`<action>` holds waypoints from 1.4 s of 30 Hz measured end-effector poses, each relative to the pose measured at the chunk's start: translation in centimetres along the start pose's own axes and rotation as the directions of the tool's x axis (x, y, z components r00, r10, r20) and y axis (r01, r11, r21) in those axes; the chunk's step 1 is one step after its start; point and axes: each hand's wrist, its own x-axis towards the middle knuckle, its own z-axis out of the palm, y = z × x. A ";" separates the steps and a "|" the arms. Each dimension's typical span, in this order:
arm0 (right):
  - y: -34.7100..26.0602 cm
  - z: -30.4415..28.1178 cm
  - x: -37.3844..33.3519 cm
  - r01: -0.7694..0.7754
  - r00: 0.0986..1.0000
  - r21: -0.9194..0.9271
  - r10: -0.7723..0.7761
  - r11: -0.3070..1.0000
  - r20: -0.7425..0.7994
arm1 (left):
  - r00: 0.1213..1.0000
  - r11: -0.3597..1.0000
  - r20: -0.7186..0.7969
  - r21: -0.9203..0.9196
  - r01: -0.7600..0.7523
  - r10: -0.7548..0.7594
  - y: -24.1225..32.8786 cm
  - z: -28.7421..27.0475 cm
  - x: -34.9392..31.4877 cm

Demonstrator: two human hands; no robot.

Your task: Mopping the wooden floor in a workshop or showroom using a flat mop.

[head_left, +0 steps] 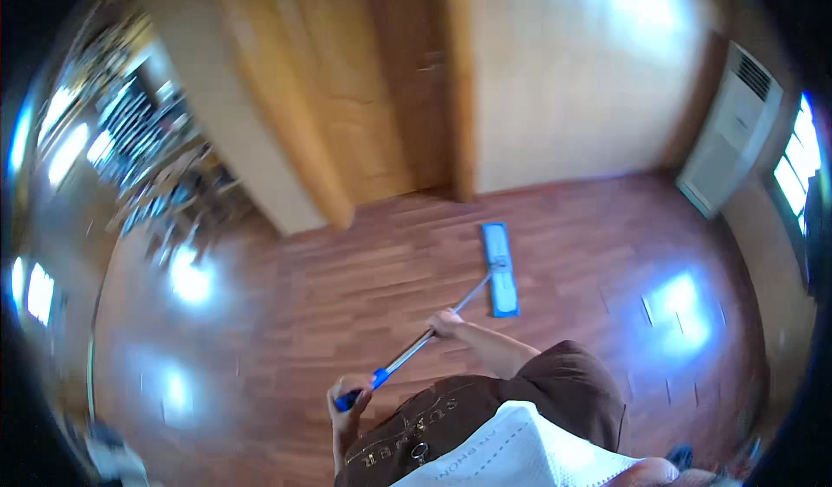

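Note:
A flat mop [501, 292] with a light blue, long narrow head lies on the wooden floor ahead of me. Its metal pole slants from the head down toward my left side and ends in a blue and dark grip. My left hand [350, 402] is wrapped round that grip at the upper end. Farther down the pole, my right hand [445, 322] is closed round the bare metal, with the forearm reaching across from the right. The mop head appears to rest on the boards.
Beyond the mop stand a wooden door [407, 80] and a pale wall [563, 106]. A tall white floor-standing air conditioner [732, 132] is at the far right. Blurred shelves with many items [152, 127] line the left. The reddish-brown floor [347, 288] carries bright reflections.

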 end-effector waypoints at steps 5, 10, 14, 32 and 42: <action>4.2 0.0 -0.3 -0.125 0.991 0.141 0.131 0.982 -0.039 | 0.959 0.983 0.224 0.017 -0.182 0.174 -1.1 1.8 6.1; 8.0 -1.4 4.5 -0.266 0.935 0.256 0.314 0.929 -0.166 | 0.872 0.991 0.470 -0.048 -0.127 0.135 -3.3 -0.3 20.5; 9.5 2.2 0.4 -0.348 0.877 0.297 0.420 0.889 -0.232 | 0.783 0.995 0.616 -0.089 -0.036 0.084 -3.8 1.6 22.3; 5.5 1.4 -9.8 -0.409 0.663 0.588 0.670 0.698 -0.335 | 0.335 0.948 0.900 -0.204 -0.243 0.279 3.6 7.0 25.3; -2.5 -7.1 -5.0 -0.016 0.732 0.717 0.497 0.697 -0.467 | 0.163 0.765 0.770 -0.538 -0.354 0.617 12.7 6.5 27.2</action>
